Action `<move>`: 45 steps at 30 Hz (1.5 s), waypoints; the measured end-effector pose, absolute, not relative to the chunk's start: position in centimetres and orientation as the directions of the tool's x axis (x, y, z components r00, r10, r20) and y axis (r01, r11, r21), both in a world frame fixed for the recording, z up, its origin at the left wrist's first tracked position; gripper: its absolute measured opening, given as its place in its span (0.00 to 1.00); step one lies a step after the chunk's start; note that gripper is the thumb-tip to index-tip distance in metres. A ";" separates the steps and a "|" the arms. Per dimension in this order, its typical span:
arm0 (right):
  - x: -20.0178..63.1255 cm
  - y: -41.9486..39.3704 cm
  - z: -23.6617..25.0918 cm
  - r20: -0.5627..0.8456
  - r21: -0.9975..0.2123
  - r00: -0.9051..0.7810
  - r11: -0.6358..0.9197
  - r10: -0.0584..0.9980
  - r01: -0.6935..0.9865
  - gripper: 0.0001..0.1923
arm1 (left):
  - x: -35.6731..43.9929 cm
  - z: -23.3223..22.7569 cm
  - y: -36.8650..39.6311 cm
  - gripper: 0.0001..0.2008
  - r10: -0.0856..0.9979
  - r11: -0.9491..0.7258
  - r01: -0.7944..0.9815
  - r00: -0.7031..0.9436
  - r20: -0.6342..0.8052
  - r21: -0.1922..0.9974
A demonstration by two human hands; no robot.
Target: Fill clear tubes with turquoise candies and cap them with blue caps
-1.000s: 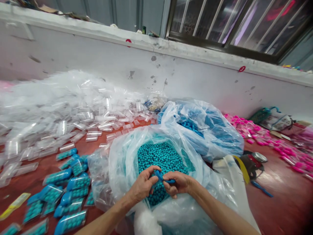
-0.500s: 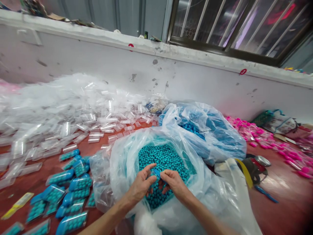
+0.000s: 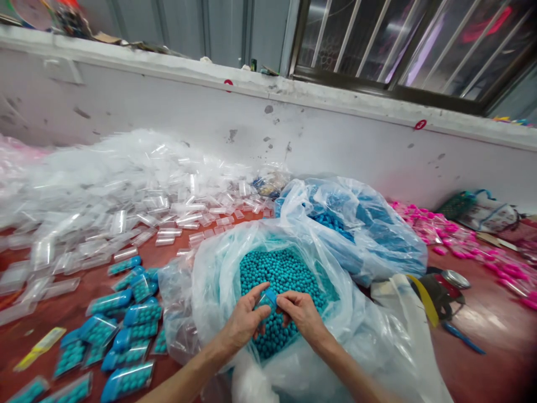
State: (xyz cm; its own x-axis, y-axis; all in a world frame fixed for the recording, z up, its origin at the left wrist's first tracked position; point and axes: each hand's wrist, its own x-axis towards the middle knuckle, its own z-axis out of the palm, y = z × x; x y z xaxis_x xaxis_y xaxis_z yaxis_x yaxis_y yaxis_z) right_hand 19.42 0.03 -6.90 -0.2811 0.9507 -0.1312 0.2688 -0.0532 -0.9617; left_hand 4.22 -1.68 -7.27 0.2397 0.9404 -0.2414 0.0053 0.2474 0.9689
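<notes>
My left hand [image 3: 245,319] and my right hand [image 3: 302,314] meet over an open clear plastic bag [image 3: 213,280] full of small teal balls [image 3: 281,274]. Between the fingertips of both hands is a small clear tube with a blue cap [image 3: 267,300], held just above the balls. The tube's contents are mostly hidden by my fingers.
Filled blue-capped tubes [image 3: 126,330] lie on the red table at the left. A large heap of empty clear tubes [image 3: 126,190] spreads behind them. A second bag with blue parts [image 3: 356,224] stands behind. Pink tubes [image 3: 461,246], a tape roll [image 3: 455,278] and a blue pen [image 3: 464,338] lie at the right.
My hands have drawn closer together and sunk lower onto the balls; the blue piece, earlier held out between them, now sits tight between the fingertips. The view has tilted down a little.
</notes>
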 end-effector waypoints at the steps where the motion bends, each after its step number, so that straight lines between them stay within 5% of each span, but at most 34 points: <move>1: 19.4 0.0 -7.0 -0.110 -0.960 -0.271 -0.032 0.956 0.278 0.16 | 4.2 -7.2 -1.7 0.32 0.940 0.252 0.001 0.237 -0.245 0.968; 10: 19.6 -0.2 -5.8 0.033 -0.912 -0.435 0.205 0.900 0.354 0.12 | 4.7 -7.7 -2.1 0.15 0.958 0.263 -0.040 0.130 -0.255 0.964; 13: 19.7 0.4 -4.7 -0.055 -0.965 -0.457 0.071 0.888 0.254 0.11 | 4.3 -7.1 -2.1 0.16 0.967 0.232 -0.072 0.127 -0.221 0.970; 16: 19.8 1.3 -4.4 -0.182 -0.983 -0.406 -0.152 0.895 0.104 0.20 | 3.9 -6.2 -2.0 0.16 0.952 0.246 -0.094 0.210 -0.222 0.965; 19: 19.9 2.0 -5.0 -0.232 -0.972 -0.307 -0.210 0.923 0.105 0.30 | 3.8 -6.0 -2.0 0.16 0.957 0.231 -0.105 0.205 -0.206 0.967; 25: 19.2 0.7 -6.0 -0.080 -0.918 -0.418 0.097 0.905 0.385 0.29 | 4.8 -6.6 -2.2 0.23 0.986 0.164 -0.060 0.047 -0.161 0.985; 30: 17.7 -1.8 -6.4 -0.076 -0.740 -0.516 0.299 0.853 0.603 0.44 | 5.1 -6.5 -2.5 0.15 0.987 0.159 -0.117 0.053 -0.154 0.980; 38: 16.7 -3.3 -6.3 0.165 -0.500 -0.484 0.495 0.860 0.710 0.43 | 5.4 -6.9 -2.6 0.04 0.998 0.041 -0.021 0.037 -0.040 0.999; 41: 16.8 -3.6 -6.3 0.150 -0.506 -0.490 0.492 0.859 0.708 0.43 | 5.5 -6.7 -2.9 0.04 0.999 0.014 0.004 0.037 -0.014 1.000; 45: 17.4 -3.4 -6.6 0.148 -0.668 -0.485 0.449 0.862 0.594 0.47 | 4.7 -5.7 -2.8 0.10 0.975 0.099 -0.101 0.210 -0.076 0.990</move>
